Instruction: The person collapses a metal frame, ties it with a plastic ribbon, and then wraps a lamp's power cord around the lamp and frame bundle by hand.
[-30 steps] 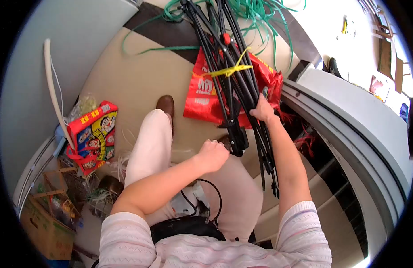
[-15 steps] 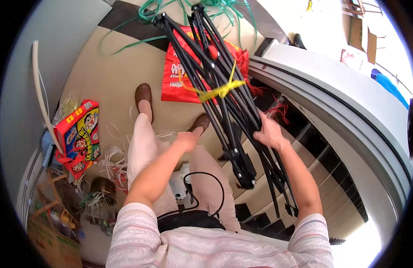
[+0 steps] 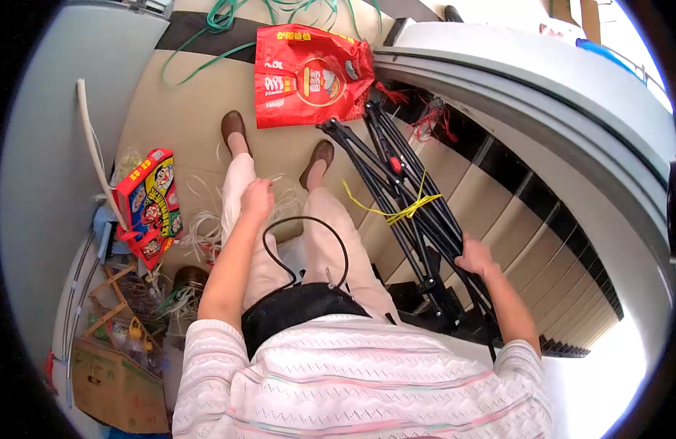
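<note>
A folded black metal frame (image 3: 407,186), with long thin tubes and a red part, slants down beside my right leg. A yellow tie (image 3: 405,212) is knotted around its middle. My right hand (image 3: 477,256) grips the tubes on the right side, below the tie. My left hand (image 3: 257,199) is closed above my left thigh, apart from the frame. A short pale strip shows at its fingers, but I cannot make out whether it is held. A red printed bag (image 3: 308,77) lies flat on the floor beyond the frame's upper end.
Green strapping (image 3: 221,18) lies at the top. On the left are a colourful gift bag (image 3: 151,205), white strands (image 3: 202,227), a cardboard box (image 3: 118,388) and a pale tube (image 3: 93,143). A sliding-door track (image 3: 528,84) curves along the right.
The black frame has come down and closer to me with my right hand on it, uncovering the red bag. My left hand has moved left and up, away from the frame.
</note>
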